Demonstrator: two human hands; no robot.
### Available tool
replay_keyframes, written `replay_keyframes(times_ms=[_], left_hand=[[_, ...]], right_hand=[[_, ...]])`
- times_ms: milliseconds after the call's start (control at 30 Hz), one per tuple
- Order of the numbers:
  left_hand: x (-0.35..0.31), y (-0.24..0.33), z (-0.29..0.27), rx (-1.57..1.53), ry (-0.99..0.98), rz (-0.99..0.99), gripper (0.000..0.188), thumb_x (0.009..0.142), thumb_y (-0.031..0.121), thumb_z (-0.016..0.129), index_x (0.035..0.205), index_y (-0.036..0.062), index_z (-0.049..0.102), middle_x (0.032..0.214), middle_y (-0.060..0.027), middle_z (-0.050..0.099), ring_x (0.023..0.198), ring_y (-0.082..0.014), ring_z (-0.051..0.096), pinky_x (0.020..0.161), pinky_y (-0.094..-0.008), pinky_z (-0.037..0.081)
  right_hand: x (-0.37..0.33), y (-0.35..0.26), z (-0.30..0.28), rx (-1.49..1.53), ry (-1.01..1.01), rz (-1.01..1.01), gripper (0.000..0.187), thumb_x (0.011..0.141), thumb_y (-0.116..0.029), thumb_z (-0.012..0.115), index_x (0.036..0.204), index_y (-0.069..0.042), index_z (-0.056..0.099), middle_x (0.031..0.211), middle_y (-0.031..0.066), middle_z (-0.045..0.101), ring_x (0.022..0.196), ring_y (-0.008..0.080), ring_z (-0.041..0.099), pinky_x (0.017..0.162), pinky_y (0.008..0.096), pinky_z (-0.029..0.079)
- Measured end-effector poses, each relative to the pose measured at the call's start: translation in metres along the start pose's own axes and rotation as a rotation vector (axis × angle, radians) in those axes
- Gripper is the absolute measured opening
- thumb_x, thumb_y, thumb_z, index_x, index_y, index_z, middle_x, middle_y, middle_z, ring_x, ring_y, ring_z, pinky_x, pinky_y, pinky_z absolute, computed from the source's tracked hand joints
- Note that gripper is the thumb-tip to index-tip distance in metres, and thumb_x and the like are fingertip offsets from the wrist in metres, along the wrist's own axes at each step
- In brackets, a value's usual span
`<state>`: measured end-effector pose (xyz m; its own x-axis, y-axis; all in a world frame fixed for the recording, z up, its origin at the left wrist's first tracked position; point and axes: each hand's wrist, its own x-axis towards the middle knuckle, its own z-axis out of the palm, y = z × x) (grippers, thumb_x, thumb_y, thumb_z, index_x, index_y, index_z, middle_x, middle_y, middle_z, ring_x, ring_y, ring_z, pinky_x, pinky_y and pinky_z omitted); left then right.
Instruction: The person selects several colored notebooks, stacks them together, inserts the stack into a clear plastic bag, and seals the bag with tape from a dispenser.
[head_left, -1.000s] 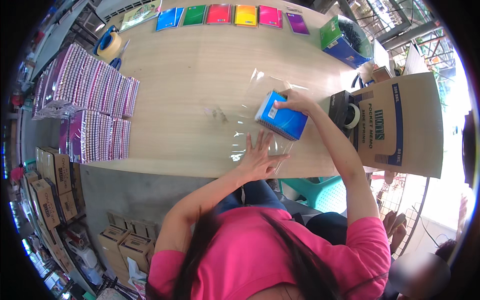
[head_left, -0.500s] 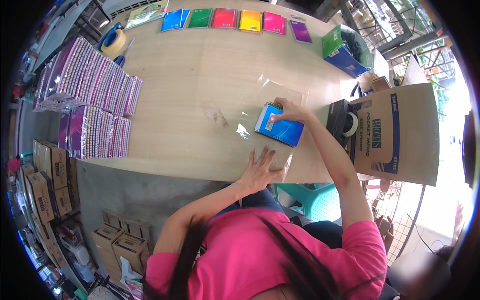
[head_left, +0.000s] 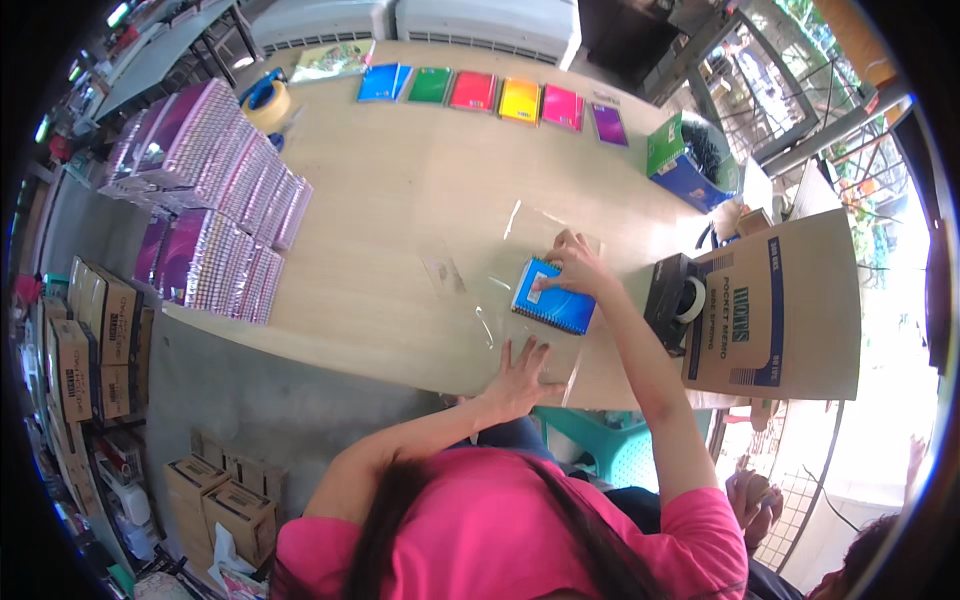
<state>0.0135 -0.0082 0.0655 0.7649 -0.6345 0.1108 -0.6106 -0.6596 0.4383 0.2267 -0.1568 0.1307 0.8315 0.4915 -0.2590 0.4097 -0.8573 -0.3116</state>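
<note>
A small blue spiral pocket notebook (head_left: 562,309), or a thin stack of them, lies on a clear plastic sheet (head_left: 522,232) on the table. My right hand (head_left: 578,266) grips its far edge, thumb on the cover by a small pale label and fingers bent over the wire binding. Nearer the table's front edge, my left hand (head_left: 520,382) rests flat on the plastic, fingers spread and holding nothing. The sheet reaches past the notebook on its far side and toward me.
Wrapped purple notebook stacks (head_left: 215,215) stand at left, beside tape rolls (head_left: 268,108). Colourful notebooks (head_left: 471,91) line the far edge. At right are a green-and-blue box (head_left: 690,165), a black tape dispenser (head_left: 668,300) and a cardboard box (head_left: 770,310). Another person's hands (head_left: 752,502) show lower right.
The view has tilted, so the table sits lower in the picture and more of its far side shows. Both hands and the blue notebook keep nearly the same places on the table.
</note>
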Motion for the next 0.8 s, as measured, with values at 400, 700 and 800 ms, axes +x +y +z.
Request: replay_keyframes(times_ms=[400, 700, 800], left_hand=[[-0.063, -0.059, -0.016, 0.079, 0.058, 0.116, 0.070, 0.086, 0.038, 0.064, 0.149, 0.0222, 0.037, 0.153, -0.0177, 0.029, 0.141, -0.0425, 0.028, 0.112, -0.0559, 0.028], [-0.097, -0.074, 0.011, 0.104, 0.069, 0.187, 0.088, 0.077, 0.045, 0.072, 0.150, 0.0136, 0.034, 0.155, -0.0166, 0.029, 0.141, -0.0379, 0.033, 0.113, -0.0514, 0.030], [-0.087, -0.092, 0.013, -0.049, 0.103, 0.200, 0.078, 0.082, 0.049, 0.066, 0.142, 0.0056, 0.043, 0.150, -0.0177, 0.040, 0.139, -0.0342, 0.036, 0.116, -0.0504, 0.025]], right_hand=[[-0.190, -0.059, 0.103, 0.103, 0.328, 0.037, 0.040, 0.071, -0.033, 0.078, 0.107, -0.017, 0.072, 0.126, 0.0090, 0.063, 0.118, 0.0304, 0.057, 0.099, 0.0569, 0.040], [-0.238, -0.021, 0.186, -0.114, 0.535, -0.088, 0.045, 0.067, -0.038, 0.078, 0.108, -0.020, 0.073, 0.134, 0.0113, 0.059, 0.124, 0.0345, 0.054, 0.103, 0.0690, 0.029], [-0.231, -0.009, 0.188, -0.062, 0.516, -0.114, 0.046, 0.069, -0.034, 0.075, 0.114, -0.027, 0.071, 0.141, 0.0106, 0.054, 0.130, 0.0330, 0.050, 0.105, 0.0719, 0.023]])
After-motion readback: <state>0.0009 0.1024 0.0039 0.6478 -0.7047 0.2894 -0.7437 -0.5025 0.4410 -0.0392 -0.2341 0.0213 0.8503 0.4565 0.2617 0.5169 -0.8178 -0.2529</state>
